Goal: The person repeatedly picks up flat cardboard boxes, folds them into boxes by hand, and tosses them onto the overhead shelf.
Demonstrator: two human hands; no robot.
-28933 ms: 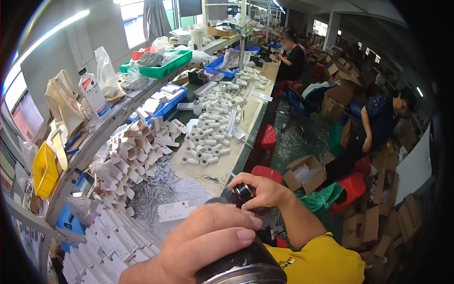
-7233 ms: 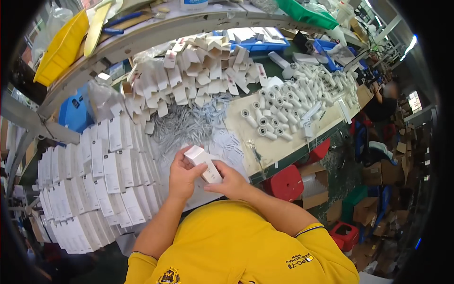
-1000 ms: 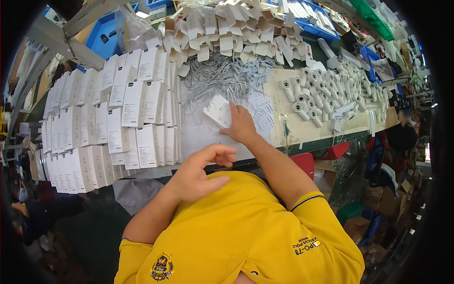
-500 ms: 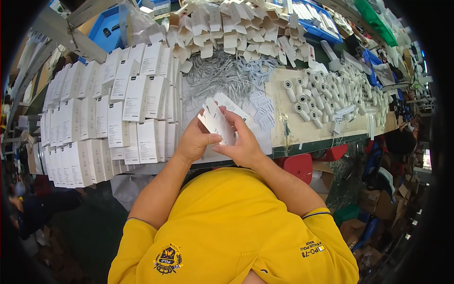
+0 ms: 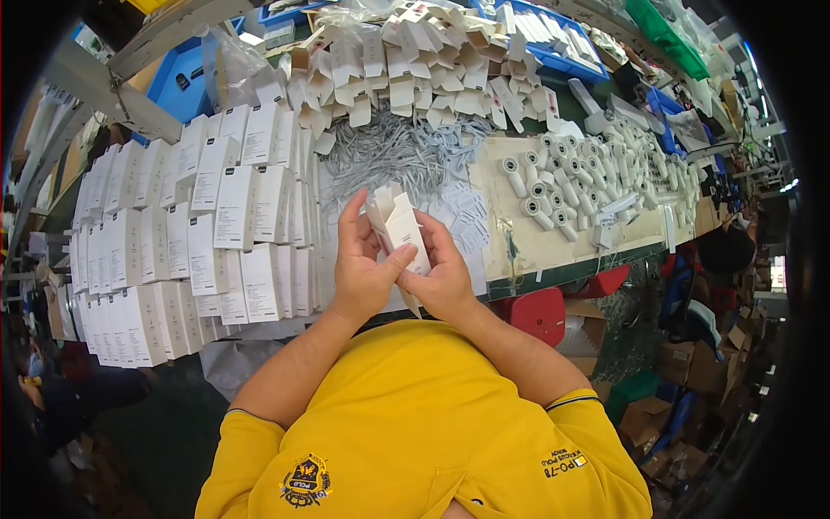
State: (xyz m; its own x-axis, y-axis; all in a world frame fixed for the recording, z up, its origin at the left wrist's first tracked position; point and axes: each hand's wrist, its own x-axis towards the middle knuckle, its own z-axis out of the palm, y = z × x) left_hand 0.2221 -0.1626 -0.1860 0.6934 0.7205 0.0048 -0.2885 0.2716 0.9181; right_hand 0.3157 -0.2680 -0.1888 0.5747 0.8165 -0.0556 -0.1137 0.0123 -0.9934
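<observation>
Between my two hands is a small white cardboard box (image 5: 402, 227) with its flaps standing up at the far end. My left hand (image 5: 367, 266) holds it from the left, the thumb lying across its front face. Around the right side and lower end curl the fingers of my right hand (image 5: 443, 270). Just beyond the box lies a heap of grey-white cords (image 5: 372, 156). Small printed white slips (image 5: 467, 218) are spread to the right of my right hand. Whatever is inside the box is hidden.
Stacked white printed boxes (image 5: 229, 208) fill the left of the table. Open-flapped boxes (image 5: 415, 65) pile up at the back. White cylindrical devices with round dark-ringed ends (image 5: 566, 182) stand to the right. A red stool (image 5: 534, 316) is below the table edge.
The box has turned more upright, showing its side and raised flaps. My left hand has opened out along its left side. The view has shifted slightly.
</observation>
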